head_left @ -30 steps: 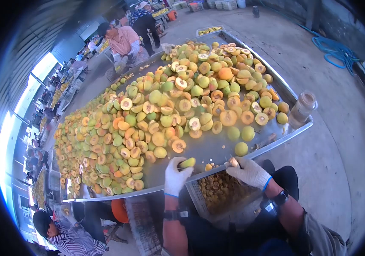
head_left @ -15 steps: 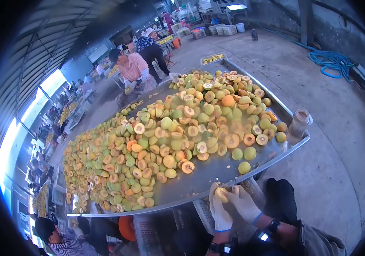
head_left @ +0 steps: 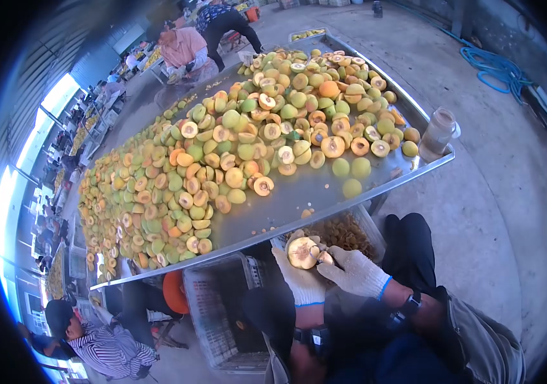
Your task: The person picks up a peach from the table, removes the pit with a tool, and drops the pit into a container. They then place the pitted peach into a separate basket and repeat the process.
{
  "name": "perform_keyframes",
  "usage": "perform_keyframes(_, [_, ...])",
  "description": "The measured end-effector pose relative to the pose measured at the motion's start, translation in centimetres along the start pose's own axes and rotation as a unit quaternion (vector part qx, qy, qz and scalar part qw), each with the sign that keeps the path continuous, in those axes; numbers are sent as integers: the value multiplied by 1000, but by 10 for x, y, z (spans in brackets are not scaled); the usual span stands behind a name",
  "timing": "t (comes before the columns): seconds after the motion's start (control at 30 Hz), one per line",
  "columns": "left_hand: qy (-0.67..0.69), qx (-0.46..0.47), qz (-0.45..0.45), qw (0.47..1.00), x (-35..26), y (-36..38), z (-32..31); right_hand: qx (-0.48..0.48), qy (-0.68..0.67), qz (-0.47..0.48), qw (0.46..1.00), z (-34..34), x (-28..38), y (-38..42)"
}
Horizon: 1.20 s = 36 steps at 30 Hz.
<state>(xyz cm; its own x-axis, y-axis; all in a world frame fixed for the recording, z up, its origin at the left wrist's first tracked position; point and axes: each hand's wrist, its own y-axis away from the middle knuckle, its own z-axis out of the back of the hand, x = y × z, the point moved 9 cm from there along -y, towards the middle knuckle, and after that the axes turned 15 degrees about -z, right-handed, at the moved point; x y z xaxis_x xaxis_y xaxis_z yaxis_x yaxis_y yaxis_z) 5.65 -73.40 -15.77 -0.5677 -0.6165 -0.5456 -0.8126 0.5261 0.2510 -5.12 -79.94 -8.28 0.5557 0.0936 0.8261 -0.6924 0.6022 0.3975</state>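
Your left hand (head_left: 299, 278) cups a cut fruit (head_left: 300, 254), face up, and your right hand (head_left: 353, 272) pinches a small tool (head_left: 326, 258) at the fruit's right edge. They meet in front of the bench (head_left: 241, 230), overlapping the near part of a crate (head_left: 372, 224) of brown scraps (head_left: 355, 235).

If the tool skids on the flesh, it could jab your left hand, which wraps close around the fruit. Too slack a cup might let the fruit roll away; too tight a squeeze could crush it. Beyond your right hand, a loose green fruit (head_left: 352, 188) lies near the bench's edge, and a bump could send it off. Farther right, the jar (head_left: 438, 131) at the corner might tip if knocked.

You can't make out the tool's tip: it merges with something dark on the fruit. The fruit hides its own underside, your hands cover part of the crate, and the heap (head_left: 158, 192) blurs toward your far left.
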Motion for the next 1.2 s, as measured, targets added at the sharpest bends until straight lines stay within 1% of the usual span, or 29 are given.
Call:
perform_keyframes(0.13, [28, 1, 1, 1000, 7, 12, -12, -1, 28, -13, 1000, -1, -10, 0])
perform_keyframes(0.2, [-52, -13, -69, 996, -1, 20, -18, -3, 18, -8, 1000, -2, -10, 1])
perform_keyframes(0.33, [-43, -11, -78, 996, 5, 25, -18, -23, 31, -11, 999, -1, -18, 3])
perform_keyframes(0.4, [-77, -28, -111, 990, 2, 30, -17, -36, 18, 6, 999, 2, -16, 6])
perform_keyframes(0.5, [-94, -22, -129, 987, 1, 35, -23, -42, 10, 17, 999, 5, -18, 9])
perform_keyframes(0.53, [-99, -20, -128, 987, 3, 35, -20, -43, 5, 16, 999, 7, -17, 11])
perform_keyframes(0.6, [-104, -4, -125, 987, 5, 31, -20, -8, 37, -24, 999, 7, -18, 12])
perform_keyframes(0.73, [-101, -6, -94, 990, 9, 36, -26, 3, 46, -20, 999, 4, -24, 11])
perform_keyframes(0.8, [-108, -36, -76, 991, 10, 40, -29, 17, 49, -19, 998, 2, -26, 11])
perform_keyframes(0.83, [-109, -34, -77, 991, 11, 38, -27, 16, 48, -17, 999, 3, -27, 12])
perform_keyframes(0.93, [-148, -21, -69, 986, 12, 36, -26, 30, 43, -28, 998, 6, -32, 15])
perform_keyframes(1.0, [-200, -28, -49, 978, 8, 38, -33, 55, 30, -25, 998, 5, -34, 17])
perform_keyframes(1.13, [-214, -14, -61, 975, 4, 31, -40, 47, -12, -18, 999, 0, -41, 16])
perform_keyframes(1.2, [-254, -36, -71, 964, -2, 31, -40, 70, -16, -13, 997, -2, -38, 19])
